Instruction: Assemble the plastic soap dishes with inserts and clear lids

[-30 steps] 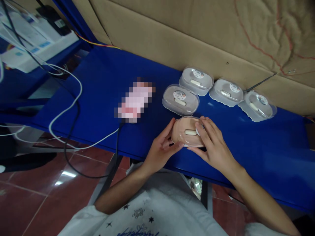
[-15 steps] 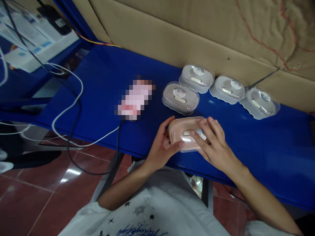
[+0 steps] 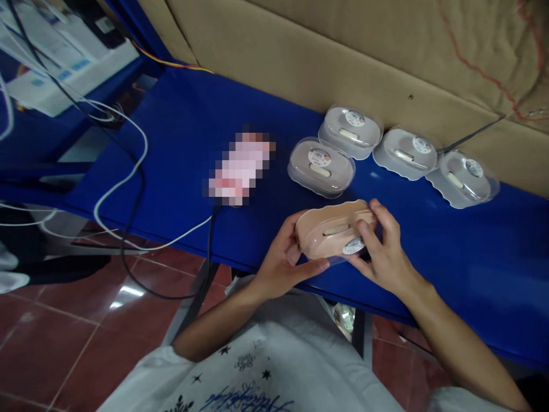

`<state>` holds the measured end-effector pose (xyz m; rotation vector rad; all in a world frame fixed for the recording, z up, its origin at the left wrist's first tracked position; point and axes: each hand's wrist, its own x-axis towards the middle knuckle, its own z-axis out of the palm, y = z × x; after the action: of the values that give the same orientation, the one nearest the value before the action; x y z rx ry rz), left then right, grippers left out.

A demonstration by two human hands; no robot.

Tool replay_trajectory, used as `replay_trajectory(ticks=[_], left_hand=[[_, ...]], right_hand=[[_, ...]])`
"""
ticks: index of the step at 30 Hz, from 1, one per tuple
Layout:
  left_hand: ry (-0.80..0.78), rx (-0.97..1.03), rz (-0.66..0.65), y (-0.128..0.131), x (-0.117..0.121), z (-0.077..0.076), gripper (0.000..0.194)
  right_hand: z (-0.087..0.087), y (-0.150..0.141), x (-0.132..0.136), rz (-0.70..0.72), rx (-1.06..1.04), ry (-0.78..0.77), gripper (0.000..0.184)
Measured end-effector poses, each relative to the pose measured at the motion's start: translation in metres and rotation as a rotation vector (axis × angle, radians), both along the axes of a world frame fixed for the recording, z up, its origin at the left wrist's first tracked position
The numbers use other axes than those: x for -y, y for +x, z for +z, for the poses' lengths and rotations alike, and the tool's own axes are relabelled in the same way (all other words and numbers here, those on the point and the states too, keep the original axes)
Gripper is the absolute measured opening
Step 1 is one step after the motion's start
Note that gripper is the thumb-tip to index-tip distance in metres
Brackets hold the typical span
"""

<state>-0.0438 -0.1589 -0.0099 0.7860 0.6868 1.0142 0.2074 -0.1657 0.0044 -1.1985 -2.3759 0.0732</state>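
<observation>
A peach-coloured oval plastic box (image 3: 319, 232) with a clear lid is held between both hands near the table's front edge. It is tilted, so its wavy far rim shows. On its lid are a pale oblong clip and a round white label (image 3: 353, 246). My left hand (image 3: 285, 257) grips the left end, thumb along the near side. My right hand (image 3: 386, 246) holds the right end, its fingers on the lid and the far corner. Just beyond stands a similar grey-white box (image 3: 321, 169) with a clear lid.
More grey-white lidded boxes (image 3: 349, 131) stand near the brown covered wall (image 3: 300, 51). Left of them lies a pixelated pink phone-like object (image 3: 242, 169), with a black cable (image 3: 209, 240) at its near end. A white cable (image 3: 146, 151) loops across the blue table (image 3: 180, 126).
The peach box has been tilted so its far side rises and its label sits lower. My right hand has shifted from the lid's top towards the right end. The view has moved slightly.
</observation>
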Motion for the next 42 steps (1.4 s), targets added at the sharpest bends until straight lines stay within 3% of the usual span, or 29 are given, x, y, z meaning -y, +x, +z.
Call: replay_trajectory(ticks=[3, 6, 9, 14, 24, 31, 36, 42], left_hand=[[-0.010, 0.014, -0.045, -0.001, -0.001, 0.005, 0.069], [0.006, -0.023, -0.063, -0.001, -0.002, 0.008, 0.068], [0.041, -0.022, -0.013, 0.002, -0.001, 0.004, 0.073], [0.017, 0.060, 0.093, 0.006, 0.002, -0.007, 0.071], [0.044, -0.023, -0.027, 0.002, -0.001, 0.005, 0.070], [0.051, -0.008, -0.036, 0.001, 0.006, -0.003, 0.075], [0.125, -0.017, -0.013, 0.000, 0.005, -0.007, 0.066], [0.165, -0.020, -0.010, 0.000, 0.002, -0.005, 0.062]], right_hand=[[0.002, -0.004, 0.003, 0.012, 0.020, 0.057, 0.095], [0.005, -0.008, 0.007, 0.062, 0.020, 0.038, 0.096], [0.007, -0.004, 0.006, 0.077, -0.007, 0.026, 0.103], [0.006, 0.007, -0.003, -0.014, -0.052, -0.047, 0.110], [-0.003, 0.002, -0.003, 0.034, -0.060, -0.086, 0.100], [-0.004, 0.004, 0.000, 0.032, -0.071, -0.062, 0.103], [-0.007, 0.001, 0.003, 0.055, -0.219, -0.109, 0.104], [-0.008, 0.001, 0.000, 0.097, -0.243, -0.116, 0.098]])
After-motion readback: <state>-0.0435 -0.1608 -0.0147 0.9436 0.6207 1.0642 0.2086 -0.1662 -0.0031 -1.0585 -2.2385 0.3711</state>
